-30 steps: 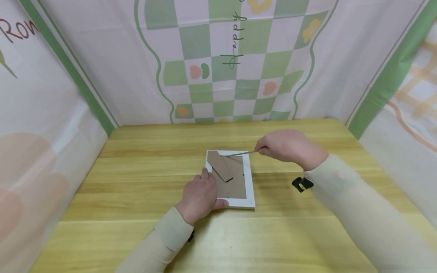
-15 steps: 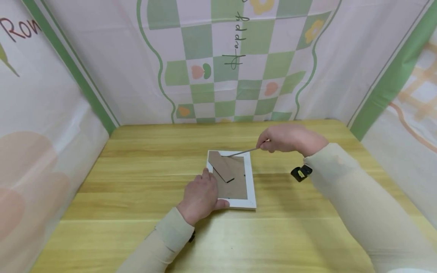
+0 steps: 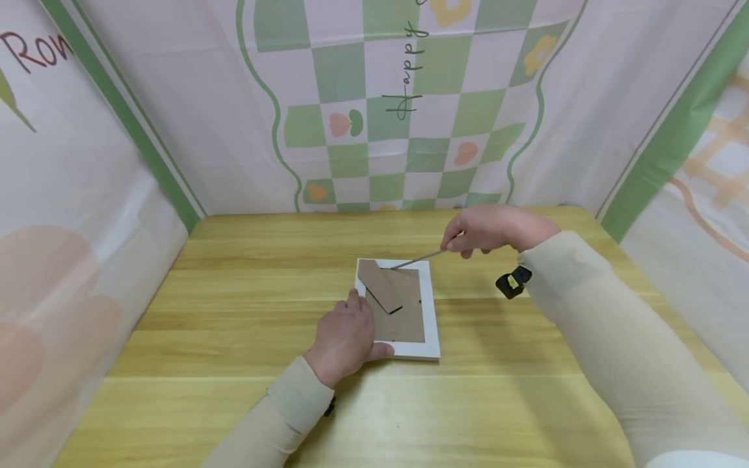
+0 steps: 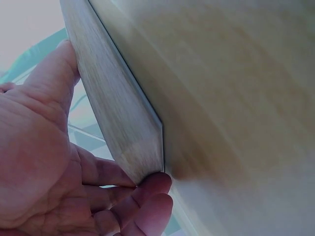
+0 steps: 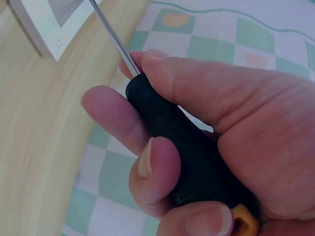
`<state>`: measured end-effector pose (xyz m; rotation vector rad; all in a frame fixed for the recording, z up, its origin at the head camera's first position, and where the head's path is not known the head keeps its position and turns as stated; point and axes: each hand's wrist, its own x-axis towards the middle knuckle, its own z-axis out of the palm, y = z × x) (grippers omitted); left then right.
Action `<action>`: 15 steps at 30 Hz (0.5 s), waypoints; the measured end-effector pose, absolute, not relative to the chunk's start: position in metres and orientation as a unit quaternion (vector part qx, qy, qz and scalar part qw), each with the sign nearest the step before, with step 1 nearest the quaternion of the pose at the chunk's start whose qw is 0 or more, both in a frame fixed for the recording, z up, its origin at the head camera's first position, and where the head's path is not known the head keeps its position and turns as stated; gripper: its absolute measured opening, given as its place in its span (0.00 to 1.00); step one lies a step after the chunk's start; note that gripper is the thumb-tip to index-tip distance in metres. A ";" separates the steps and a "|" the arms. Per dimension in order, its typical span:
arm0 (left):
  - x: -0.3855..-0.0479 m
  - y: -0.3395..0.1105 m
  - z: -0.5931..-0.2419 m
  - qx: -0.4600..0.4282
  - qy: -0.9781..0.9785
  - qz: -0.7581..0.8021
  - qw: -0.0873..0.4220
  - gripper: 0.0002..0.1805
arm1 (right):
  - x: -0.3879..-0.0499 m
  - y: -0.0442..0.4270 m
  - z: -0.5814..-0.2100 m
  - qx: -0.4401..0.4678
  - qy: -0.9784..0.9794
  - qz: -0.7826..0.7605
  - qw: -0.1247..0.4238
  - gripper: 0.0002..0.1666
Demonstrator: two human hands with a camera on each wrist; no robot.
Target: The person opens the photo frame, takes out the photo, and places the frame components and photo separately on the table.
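Observation:
A white picture frame (image 3: 431, 318) lies face down on the table, its brown backing board (image 3: 409, 323) and slanted stand flap (image 3: 379, 285) uppermost. Around the frame's lower left part, my left hand (image 3: 344, 335) has its thumb at the near edge and fingers along the left side; the left wrist view shows that hand (image 4: 64, 152) gripping the frame's edge (image 4: 115, 103). My right hand (image 3: 488, 229) holds a screwdriver (image 3: 418, 260) whose tip meets the board's far edge beside the flap. In the right wrist view, its fingers wrap the dark handle (image 5: 172, 142).
The wooden table (image 3: 234, 279) extends around the frame. Behind it hangs a green-and-white checked cloth (image 3: 389, 156), with more printed cloth at both sides. A small black device (image 3: 513, 282) is on the right wrist, below the sleeve cuff.
My right hand has risen and moved slightly away, tilting the screwdriver shaft more steeply while its tip stays at the board's far edge. The left hand keeps its grip on the frame.

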<state>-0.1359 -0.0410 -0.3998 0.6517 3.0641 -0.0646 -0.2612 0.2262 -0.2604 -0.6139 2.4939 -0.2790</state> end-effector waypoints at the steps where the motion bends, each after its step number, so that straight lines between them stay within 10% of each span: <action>1: -0.136 -0.041 -0.400 0.207 0.978 -0.021 0.005 0.59 | -0.262 0.226 -0.260 -0.227 0.928 -0.109 0.276 0.18; 15: -0.135 -0.040 -0.400 0.208 0.978 -0.030 -0.005 0.59 | -0.276 0.235 -0.260 -0.181 0.922 -0.140 0.312 0.17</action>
